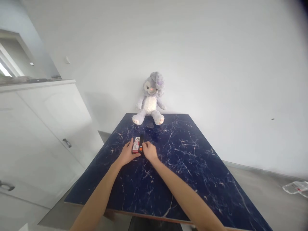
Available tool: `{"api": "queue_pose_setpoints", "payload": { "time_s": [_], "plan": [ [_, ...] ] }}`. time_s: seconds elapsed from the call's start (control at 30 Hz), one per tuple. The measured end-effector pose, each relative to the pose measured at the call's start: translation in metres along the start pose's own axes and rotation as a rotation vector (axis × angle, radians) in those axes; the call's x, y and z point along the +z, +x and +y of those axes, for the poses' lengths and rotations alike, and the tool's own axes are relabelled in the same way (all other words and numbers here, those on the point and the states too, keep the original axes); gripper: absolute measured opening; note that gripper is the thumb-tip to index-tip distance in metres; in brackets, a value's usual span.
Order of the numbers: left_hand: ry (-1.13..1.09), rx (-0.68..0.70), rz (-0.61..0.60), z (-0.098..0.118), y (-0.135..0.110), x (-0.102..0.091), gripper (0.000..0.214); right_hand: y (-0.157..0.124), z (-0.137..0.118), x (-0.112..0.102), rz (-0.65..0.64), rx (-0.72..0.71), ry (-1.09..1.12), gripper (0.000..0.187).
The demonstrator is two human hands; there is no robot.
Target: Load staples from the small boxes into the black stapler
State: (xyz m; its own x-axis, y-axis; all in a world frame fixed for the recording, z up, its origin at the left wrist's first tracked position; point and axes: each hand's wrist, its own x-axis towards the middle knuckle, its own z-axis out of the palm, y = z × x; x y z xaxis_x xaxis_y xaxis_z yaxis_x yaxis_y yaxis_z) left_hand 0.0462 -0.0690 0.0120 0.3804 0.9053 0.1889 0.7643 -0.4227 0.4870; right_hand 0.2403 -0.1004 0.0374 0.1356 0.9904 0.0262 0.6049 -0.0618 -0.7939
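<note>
My left hand (126, 154) curls round the left and near sides of a small white-and-red box (136, 144), its thumb stretched along the near edge. Just right of that box, and touching it or nearly so, is a black object (141, 139) with an orange part (141, 149); its kind is too small to make out. My right hand (150, 151) is closed at the black object's right side, fingertips pressed to it. What the right fingers pinch is partly hidden. Both things are low over or on the dark blue marbled table (183, 160).
A grey-lilac plush toy (150, 104) sits at the table's far edge against the white wall. White cabinets (43, 134) with dark handles stand at the left. On the floor at the far right lies a clear plastic item (297, 187).
</note>
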Motion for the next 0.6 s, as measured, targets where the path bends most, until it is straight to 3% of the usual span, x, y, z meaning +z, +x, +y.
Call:
{"api": "queue_pose_setpoints", "payload": {
  "time_s": [0.1, 0.3, 0.47, 0.6],
  "plan": [
    [0.029, -0.058, 0.013, -0.015, 0.003, -0.007, 0.115, 0.004, -0.005, 0.013, -0.009, -0.081, 0.016, 0.038],
    [0.085, -0.062, 0.073, -0.020, -0.001, -0.012, 0.100, 0.024, 0.007, 0.011, -0.146, -0.285, 0.054, 0.044],
    [0.083, 0.037, 0.071, -0.021, 0.007, -0.019, 0.099, 0.028, 0.017, 0.019, -0.120, -0.344, 0.064, 0.042],
    [0.102, -0.009, 0.058, -0.032, 0.021, -0.023, 0.106, 0.049, 0.022, 0.015, -0.175, -0.361, 0.055, 0.037]
  ]
}}
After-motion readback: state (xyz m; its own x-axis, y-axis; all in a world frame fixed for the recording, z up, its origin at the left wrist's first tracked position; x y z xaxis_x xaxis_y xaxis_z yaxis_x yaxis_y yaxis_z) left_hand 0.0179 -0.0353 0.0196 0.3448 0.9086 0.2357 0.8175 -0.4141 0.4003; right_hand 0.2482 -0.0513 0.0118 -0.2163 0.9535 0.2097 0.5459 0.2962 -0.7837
